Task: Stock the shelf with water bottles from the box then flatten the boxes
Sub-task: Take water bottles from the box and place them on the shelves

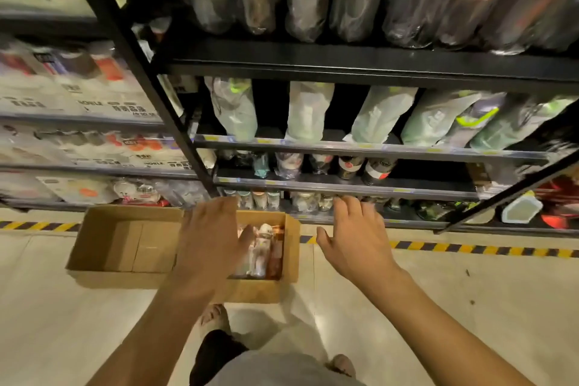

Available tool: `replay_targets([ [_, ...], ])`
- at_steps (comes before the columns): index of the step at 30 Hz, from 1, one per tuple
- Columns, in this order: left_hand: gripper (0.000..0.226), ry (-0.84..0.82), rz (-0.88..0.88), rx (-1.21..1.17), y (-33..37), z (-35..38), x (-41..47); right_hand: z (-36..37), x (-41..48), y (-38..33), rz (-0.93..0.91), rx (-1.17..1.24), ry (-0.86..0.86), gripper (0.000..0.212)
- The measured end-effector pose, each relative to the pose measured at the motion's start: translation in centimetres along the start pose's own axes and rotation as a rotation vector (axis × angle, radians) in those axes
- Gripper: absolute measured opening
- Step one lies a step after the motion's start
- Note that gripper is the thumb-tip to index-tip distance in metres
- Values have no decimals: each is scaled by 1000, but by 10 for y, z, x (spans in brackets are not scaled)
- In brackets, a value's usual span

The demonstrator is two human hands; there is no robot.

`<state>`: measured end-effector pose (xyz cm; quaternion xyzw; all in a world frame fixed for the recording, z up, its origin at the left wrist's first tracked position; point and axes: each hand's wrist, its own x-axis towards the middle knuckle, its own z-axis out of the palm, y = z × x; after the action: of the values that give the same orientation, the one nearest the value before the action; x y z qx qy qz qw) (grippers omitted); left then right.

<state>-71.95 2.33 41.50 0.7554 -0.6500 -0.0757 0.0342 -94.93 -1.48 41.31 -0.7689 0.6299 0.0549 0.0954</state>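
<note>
Head view. A pale floor (470, 307) in a shop aisle is shown. A black metal shelf (344, 63), stocked on every level, rises directly behind a cardboard box (253, 290) set on the floor. Wrapped bottles (261, 251) are contained in the right part of this box. A second box (131, 244), its bare bottom visible, is placed against its left side. The left hand (213, 247) is held above the cardboard box with fingers straight and nothing gripped. The right hand (357, 235) is held just right of the box, likewise flat and unloaded. Yellow-and-black tape (470, 248) is seen on the floor to the box's right.
</note>
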Motion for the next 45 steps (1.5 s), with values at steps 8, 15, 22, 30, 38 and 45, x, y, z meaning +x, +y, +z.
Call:
replay_targets([
  [8,59,-181,-81,118,-193,41,56,79,69,-186,1,43,-229,59],
  [15,50,-500,-45,72,-263,152,97,194,107,-226,71,37,-445,59],
  [22,49,-672,-143,-226,-282,340,127,366,179,-223,167,164,-514,66],
  [30,88,-790,-499,-470,-276,584,168,597,261,-188,374,334,-586,79],
  [38,111,-676,-602,-471,-251,743,189,748,301,-162,672,570,-569,104],
  [45,88,-380,-607,-331,-239,778,182,785,304,-161,756,792,-371,67],
])
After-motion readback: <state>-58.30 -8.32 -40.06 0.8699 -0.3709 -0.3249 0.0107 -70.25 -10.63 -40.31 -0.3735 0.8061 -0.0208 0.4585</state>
